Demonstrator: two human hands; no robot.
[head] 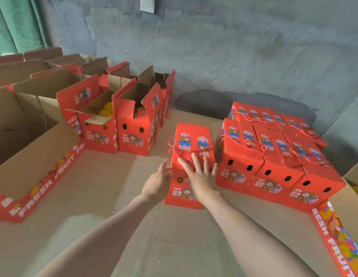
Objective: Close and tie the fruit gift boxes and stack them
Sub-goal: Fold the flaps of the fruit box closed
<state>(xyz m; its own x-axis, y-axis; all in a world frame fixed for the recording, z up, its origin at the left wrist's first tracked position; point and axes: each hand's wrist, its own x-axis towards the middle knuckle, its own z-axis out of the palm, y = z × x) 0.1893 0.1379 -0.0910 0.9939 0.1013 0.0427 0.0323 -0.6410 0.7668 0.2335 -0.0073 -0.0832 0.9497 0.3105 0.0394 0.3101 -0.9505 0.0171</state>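
Note:
A closed red gift box (pixel 191 140) with a red cord tied over its lid stands alone on the cardboard surface, just left of a block of several closed, tied boxes (pixel 278 156). My right hand (pixel 200 172) lies flat with spread fingers on the near end of the lone box's lid. My left hand (pixel 158 182) is open beside the box's left front corner, close to it or touching it. Two open red boxes (pixel 134 124) with raised flaps and yellow fruit inside stand further left.
Large open brown cartons (pixel 34 108) marked FRESH FRUIT fill the left side. Another such carton's edge (pixel 338 236) shows at the lower right. A grey wall (pixel 234 47) rises behind. Flat cardboard (pixel 114 196) covers the surface under my arms.

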